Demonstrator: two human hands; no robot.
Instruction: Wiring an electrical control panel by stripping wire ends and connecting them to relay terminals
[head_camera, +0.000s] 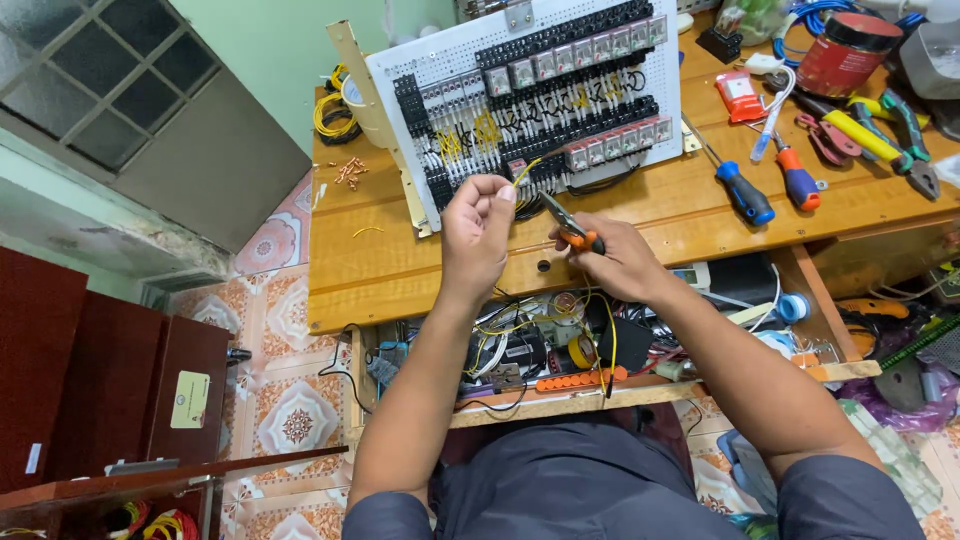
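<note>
My left hand (478, 225) is raised over the wooden table (400, 260) and pinches a thin yellow wire (526, 170) between thumb and fingers. My right hand (612, 262) grips small orange-handled cutters (568, 225), whose dark jaws point up-left toward the wire's lower end. Just behind both hands leans a white perforated panel (410, 70) carrying rows of black terminal blocks, relays and yellow wiring.
Blue and red screwdrivers (745, 192), yellow-green pliers (885, 135) and a red jar (845, 52) lie at the table's right. Copper lugs (350, 172) and a yellow wire coil (333, 112) sit at left. An open drawer (560, 350) below holds tangled wires and parts.
</note>
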